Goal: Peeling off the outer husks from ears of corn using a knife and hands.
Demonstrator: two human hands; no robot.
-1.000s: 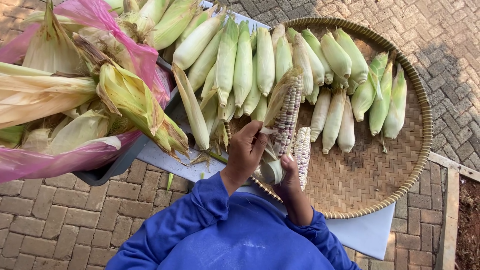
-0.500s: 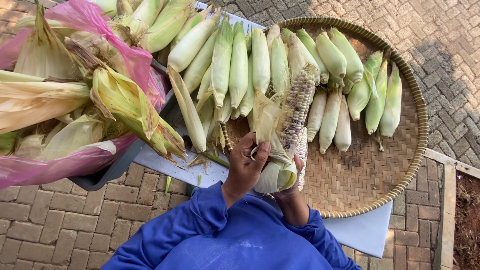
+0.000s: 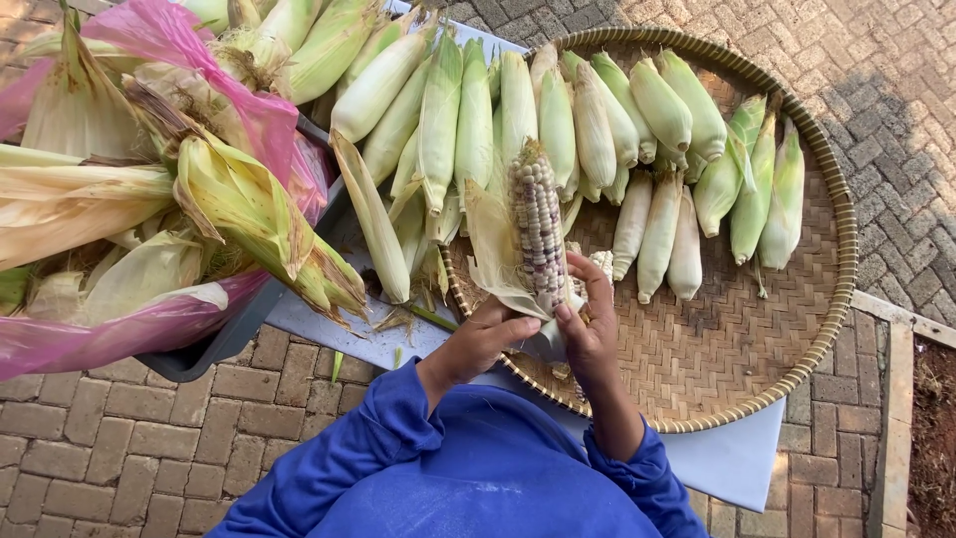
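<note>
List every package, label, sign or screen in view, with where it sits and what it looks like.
No labels, signs or screens show.
Pink plastic bag: thin, translucent, lining the dark tub at left, filled with pale husks.
Round woven tray: tan, at right, holding corn ears in husk.
Both hands, left hand and right hand, grip a speckled corn cob over the tray's edge.
</note>
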